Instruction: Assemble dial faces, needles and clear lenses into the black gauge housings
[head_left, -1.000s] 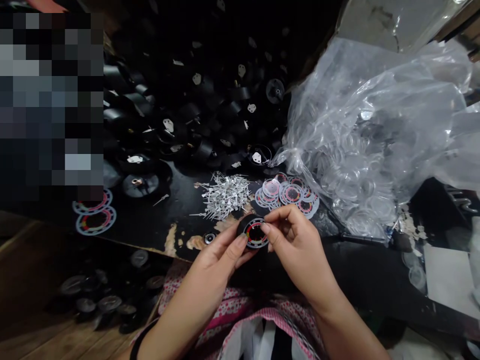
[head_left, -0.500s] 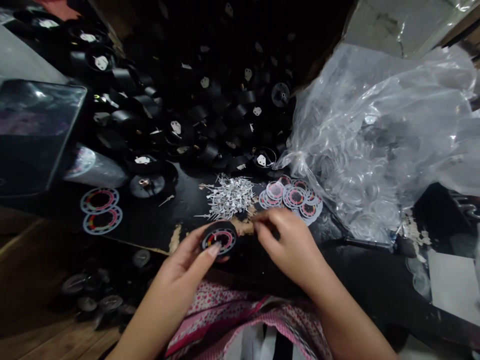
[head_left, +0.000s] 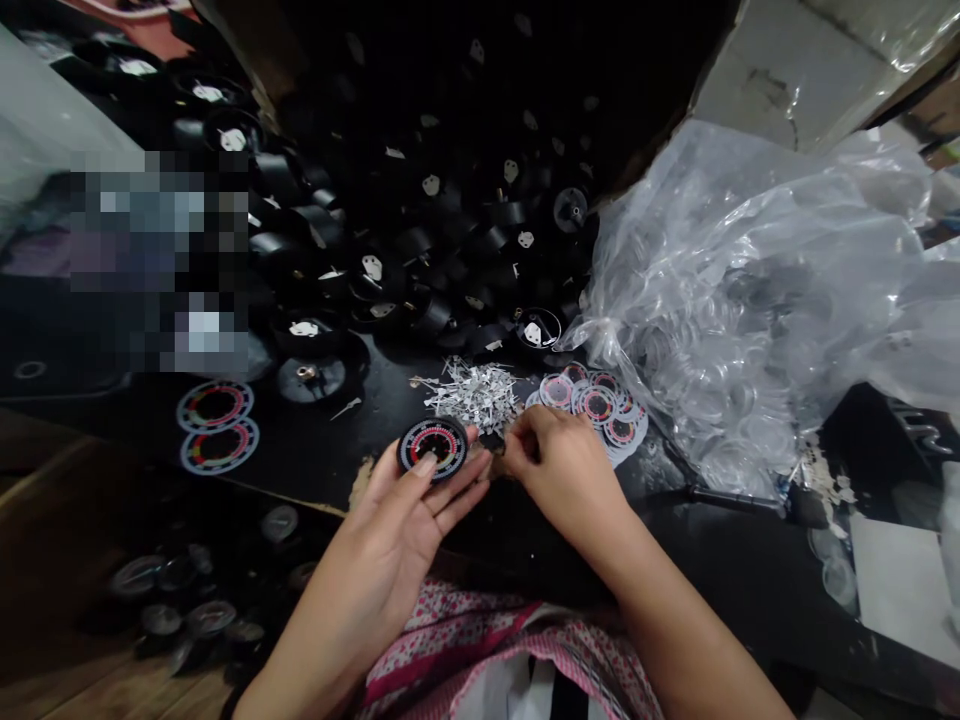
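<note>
My left hand [head_left: 409, 520] holds a round black gauge [head_left: 433, 447], its red-and-white printed dial facing up. The thumb presses on the dial, while the other fingers reach out beneath the housing. Just right of it, my right hand [head_left: 562, 460] is closed in a pinch at the near edge of a heap of small white gauge pointers [head_left: 474, 392]. Whatever lies between those fingertips is too small to make out. Loose printed dial discs [head_left: 598, 403] overlap in a pile right behind the right hand.
Many black gauge housings [head_left: 416, 245] fill the back. A clear plastic bag [head_left: 720, 300] with transparent round covers stands right. Two dial discs [head_left: 217, 447] and a single pointer [head_left: 346, 408] lie left. Several finished-looking gauges [head_left: 210, 618] sit below the table edge. A white sheet [head_left: 900, 570] lies far right.
The gauge has tilted to face more upward and moved up slightly, and my left fingers have spread out beneath it. My right hand stays pinched by the pointers, now closer to the left fingertips.
</note>
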